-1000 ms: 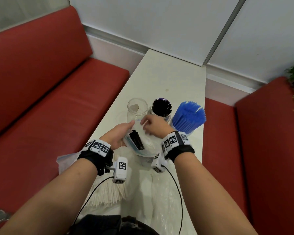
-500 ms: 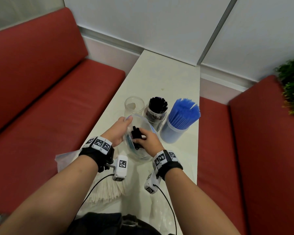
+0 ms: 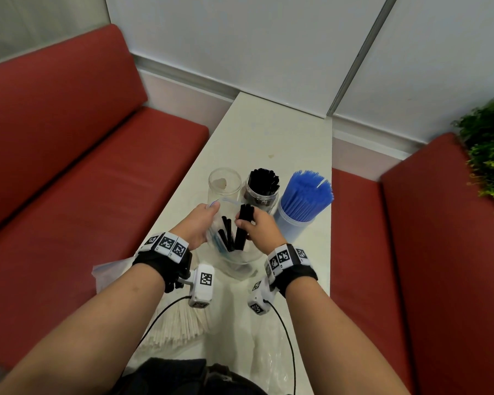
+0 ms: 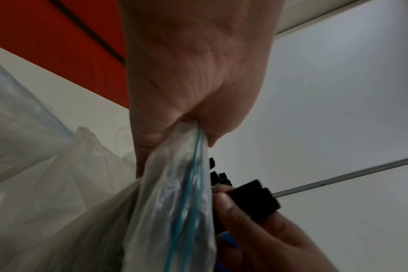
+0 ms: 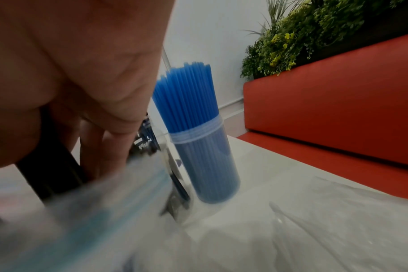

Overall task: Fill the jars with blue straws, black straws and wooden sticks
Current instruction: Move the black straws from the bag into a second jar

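The right hand [image 3: 258,228] pinches a small bunch of black plastic straws [image 3: 241,228] drawn from the clear zip bag [image 3: 234,252] whose rim the left hand [image 3: 198,223] pinches; loose grip could scatter them before reaching the half-filled black-straw jar [image 3: 261,188] at twelve o'clock.

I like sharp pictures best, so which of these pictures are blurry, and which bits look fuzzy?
Head view: sharp, though the wide lens bends the wall lines. Right wrist view: the plastic bag is smeared with motion blur, while the blue straws stay fairly clear. Left wrist view: dim, and the black straws look soft.
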Demonstrator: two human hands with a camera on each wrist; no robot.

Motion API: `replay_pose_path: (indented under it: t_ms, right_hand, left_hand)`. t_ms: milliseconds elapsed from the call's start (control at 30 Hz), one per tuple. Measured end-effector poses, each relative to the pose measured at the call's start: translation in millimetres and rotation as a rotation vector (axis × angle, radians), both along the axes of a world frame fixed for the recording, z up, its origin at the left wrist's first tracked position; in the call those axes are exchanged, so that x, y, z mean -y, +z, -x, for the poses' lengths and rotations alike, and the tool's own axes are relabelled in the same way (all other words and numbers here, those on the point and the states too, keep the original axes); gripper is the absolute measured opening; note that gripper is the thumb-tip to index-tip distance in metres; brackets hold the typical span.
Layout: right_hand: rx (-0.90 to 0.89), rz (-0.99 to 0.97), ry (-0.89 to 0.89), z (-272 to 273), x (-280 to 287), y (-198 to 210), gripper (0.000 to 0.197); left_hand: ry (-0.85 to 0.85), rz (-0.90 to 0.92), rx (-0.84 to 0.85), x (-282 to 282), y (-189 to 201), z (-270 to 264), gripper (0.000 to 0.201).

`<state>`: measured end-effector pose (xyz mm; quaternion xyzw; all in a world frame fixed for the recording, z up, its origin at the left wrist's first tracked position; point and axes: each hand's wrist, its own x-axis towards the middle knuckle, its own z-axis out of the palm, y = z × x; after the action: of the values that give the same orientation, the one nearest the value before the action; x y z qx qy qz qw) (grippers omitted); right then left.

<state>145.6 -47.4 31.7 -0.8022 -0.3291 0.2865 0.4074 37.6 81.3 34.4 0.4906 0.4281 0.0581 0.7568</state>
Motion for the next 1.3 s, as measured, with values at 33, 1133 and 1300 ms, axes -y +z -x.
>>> replay_pose_path:
  t_ms: [33, 1133, 1300]
  right_hand:
    - [0.001, -0.005, -0.014, -4, -3, 6, 0.011]
    - [0.216, -0.234, -0.269, -86, -46, 41, 0.031]
    - [0.599, -0.214, -0.165, -79, -56, 35, 0.045]
  left_hand:
    - [0.001, 0.003, 0.0, -1, 0, 1, 0.042]
    - [-0.051, 0.076, -0.034, -15, -19, 3, 0.04]
    - [-0.042, 0.065, -0.067, -20, -23, 1, 0.04]
